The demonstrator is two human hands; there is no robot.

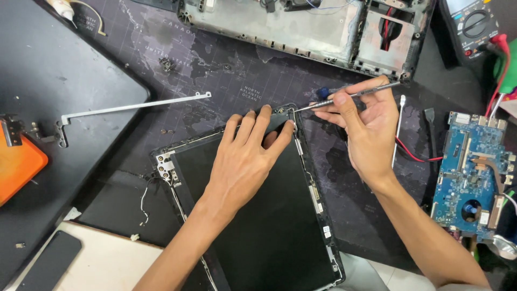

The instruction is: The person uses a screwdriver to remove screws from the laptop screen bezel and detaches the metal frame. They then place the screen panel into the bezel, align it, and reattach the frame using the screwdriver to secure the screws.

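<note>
The left hand (pixel 245 161) lies flat on the black laptop screen panel (pixel 269 221), fingers spread a little and pressing near its top corner, gripping nothing. The right hand (pixel 366 129) pinches a thin silver metal screwdriver (pixel 350 96) between thumb and fingers. The screwdriver's long side runs from 2 o'clock down to 8 o'clock, and its tip points at the panel's top right corner, just beside the left fingertips. A blue circuit board (pixel 471 172) sits off at 3 o'clock.
</note>
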